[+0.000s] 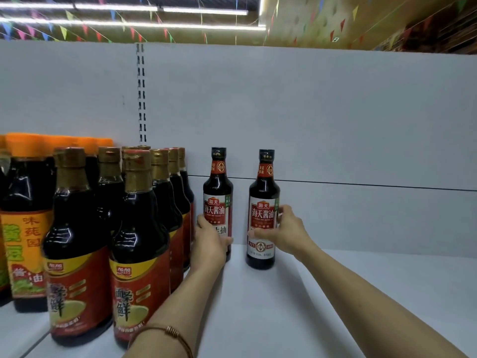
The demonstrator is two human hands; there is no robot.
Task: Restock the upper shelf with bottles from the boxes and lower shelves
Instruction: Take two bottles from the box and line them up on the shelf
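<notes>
Two dark soy sauce bottles with black caps and red-and-white labels stand upright at the back of the white upper shelf [309,293]. My left hand [210,241] grips the lower body of the left bottle [218,192], which stands near the back panel. My right hand [282,232] grips the right bottle [263,200] around its label, thumb in front and fingers round its right side. This bottle stands a little nearer to me, with a gap between the two.
Rows of gold-capped sauce bottles [139,244] fill the shelf's left part, right beside my left forearm. Orange-capped bottles [25,215] stand at the far left. The white back panel [335,125] closes the shelf behind. Bare shelf surface extends to the right.
</notes>
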